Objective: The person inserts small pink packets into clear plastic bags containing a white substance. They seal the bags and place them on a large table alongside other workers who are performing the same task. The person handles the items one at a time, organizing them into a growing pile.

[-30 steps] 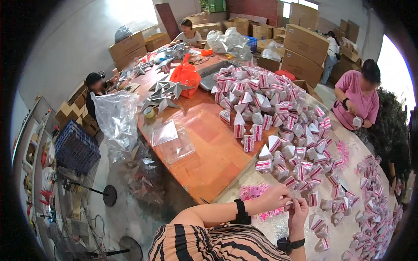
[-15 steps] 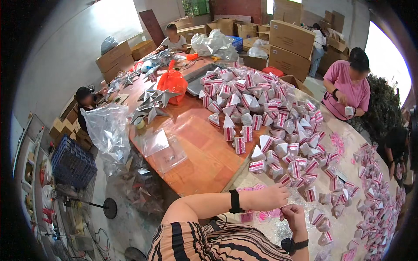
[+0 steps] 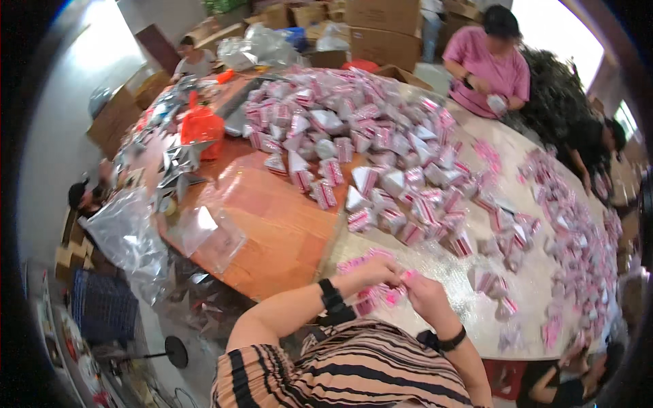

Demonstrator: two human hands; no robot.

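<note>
My left hand and my right hand meet low over the pale table, fingertips close together. Both are closed in a pinch on a small bright pink piece, blurred and partly covered by the fingers. Beneath and beside my left hand lie more flat pink pieces, some hidden by my wrist. Clear plastic wrap seems to lie just past my right hand. A few wrapped wedge-shaped packets with pink-and-white bands sit to the right of it.
A large heap of similar packets covers the table's far middle; another pile runs along the right. On the orange-brown board to the left lie clear plastic sheets. Silver stars and a red bag stand beyond. Several people work around the table.
The view has swung, shifting the scene left and up. My hands have come closer together, and a pink piece now shows between them. Another person shows at the lower right.
</note>
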